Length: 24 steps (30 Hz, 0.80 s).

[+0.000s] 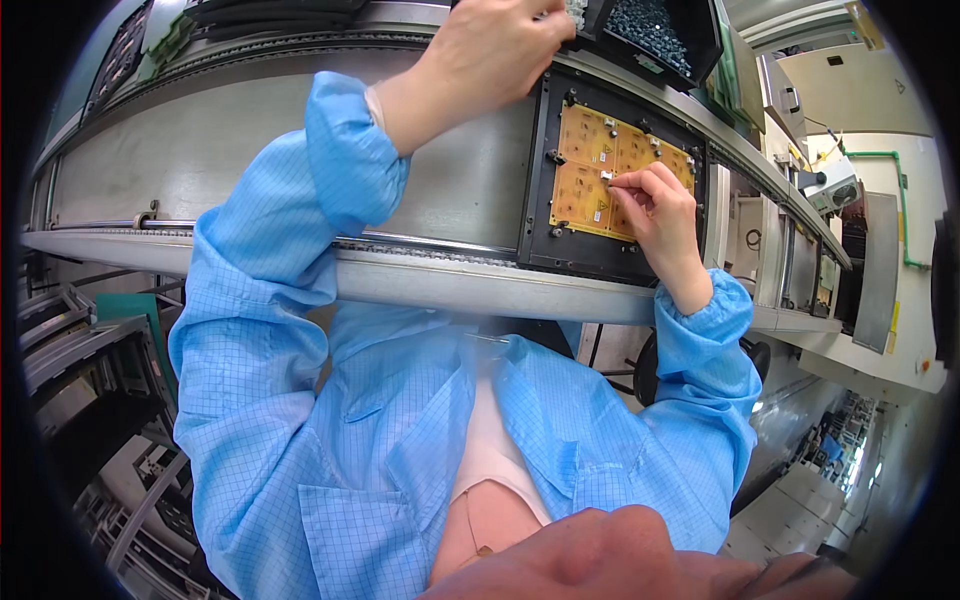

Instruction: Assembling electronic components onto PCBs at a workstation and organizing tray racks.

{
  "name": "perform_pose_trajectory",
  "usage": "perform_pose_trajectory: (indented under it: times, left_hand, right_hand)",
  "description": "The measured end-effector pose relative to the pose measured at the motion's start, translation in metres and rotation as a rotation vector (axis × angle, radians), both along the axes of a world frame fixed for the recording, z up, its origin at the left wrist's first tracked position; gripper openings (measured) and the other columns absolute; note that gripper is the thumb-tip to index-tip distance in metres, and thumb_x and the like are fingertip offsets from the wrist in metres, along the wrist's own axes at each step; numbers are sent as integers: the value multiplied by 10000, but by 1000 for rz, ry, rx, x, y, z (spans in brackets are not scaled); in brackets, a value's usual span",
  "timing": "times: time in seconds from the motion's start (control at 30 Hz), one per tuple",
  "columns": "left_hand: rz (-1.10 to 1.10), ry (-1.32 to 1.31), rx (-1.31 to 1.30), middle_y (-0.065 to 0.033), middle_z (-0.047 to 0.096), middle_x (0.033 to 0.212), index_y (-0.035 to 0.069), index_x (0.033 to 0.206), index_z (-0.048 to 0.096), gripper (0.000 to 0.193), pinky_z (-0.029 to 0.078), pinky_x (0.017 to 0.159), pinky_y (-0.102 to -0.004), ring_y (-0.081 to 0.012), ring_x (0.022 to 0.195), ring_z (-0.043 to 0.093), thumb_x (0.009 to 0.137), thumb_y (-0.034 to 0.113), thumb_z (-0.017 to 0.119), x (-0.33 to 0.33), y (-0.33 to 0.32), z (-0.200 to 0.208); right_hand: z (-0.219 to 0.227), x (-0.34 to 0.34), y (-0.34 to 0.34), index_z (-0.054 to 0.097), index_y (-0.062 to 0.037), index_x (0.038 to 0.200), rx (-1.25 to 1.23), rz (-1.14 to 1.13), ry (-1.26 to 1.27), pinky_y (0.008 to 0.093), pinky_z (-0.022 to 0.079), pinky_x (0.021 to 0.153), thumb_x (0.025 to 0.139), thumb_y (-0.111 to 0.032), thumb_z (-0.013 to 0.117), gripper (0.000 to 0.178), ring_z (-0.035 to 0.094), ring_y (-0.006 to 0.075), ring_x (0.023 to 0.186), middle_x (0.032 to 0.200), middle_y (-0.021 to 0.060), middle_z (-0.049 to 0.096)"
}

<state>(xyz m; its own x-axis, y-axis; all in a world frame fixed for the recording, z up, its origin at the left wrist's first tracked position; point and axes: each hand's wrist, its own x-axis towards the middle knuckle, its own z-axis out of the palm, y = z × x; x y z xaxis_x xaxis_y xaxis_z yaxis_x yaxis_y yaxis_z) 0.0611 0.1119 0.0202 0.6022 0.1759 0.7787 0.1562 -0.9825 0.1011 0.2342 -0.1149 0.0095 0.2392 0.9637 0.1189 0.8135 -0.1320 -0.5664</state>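
Your right hand (662, 210), fingers together, met white part (607, 175); knobs (556, 157) along board's (575, 195) edges likely steadied it; left hand's (488, 52) grip near bin (622, 52) unclear.

Well right of your right fingers (652, 184), you have a white device (833, 190) (boxy, tilted) and a green pipe (880, 154); far to their left, a grey-framed rack (75, 352) and green panel (126, 306).
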Motion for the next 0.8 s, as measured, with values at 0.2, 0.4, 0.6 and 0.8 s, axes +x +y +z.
perform_pose_trajectory:
  times: [0.2, 0.4, 0.6, 0.8]
  left_hand:
    - [-445, 345, -14, -68, 571, 1007, 91, 927, 631, 224, 456, 807, -347, -235, 987, 536, 708, 124, 668, -32, -38, -19]
    - [-431, 419, 52, -67, 542, 1094, 100, 983, 614, 257, 446, 839, -348, -221, 997, 527, 727, 120, 633, -56, -51, -37]
    - [-389, 521, 164, -69, 546, 1163, 113, 1107, 621, 321, 430, 920, -349, -212, 1074, 526, 789, 153, 601, -52, -58, -39]
    - [-375, 496, 25, -71, 568, 1157, 127, 1003, 656, 235, 442, 899, -371, -219, 1056, 550, 775, 144, 602, -74, -46, -21]
  right_hand:
    - [2, -1, -5, 704, -20, 933, 62, 60, -198, 262, 512, 616, 841, -41, 722, 96, 633, 161, 688, 842, 81, 629]
    - [16, 20, -5, 706, -17, 924, 99, -59, -140, 250, 493, 608, 866, -65, 712, 76, 626, 147, 684, 813, 76, 631]
    - [26, 70, 2, 712, -7, 947, 105, -169, -127, 232, 475, 619, 906, -125, 682, 128, 601, 102, 674, 810, 67, 657]
    - [16, 95, -4, 717, -8, 930, 90, -146, -119, 263, 479, 626, 904, -166, 685, 163, 612, 121, 670, 811, 81, 685]
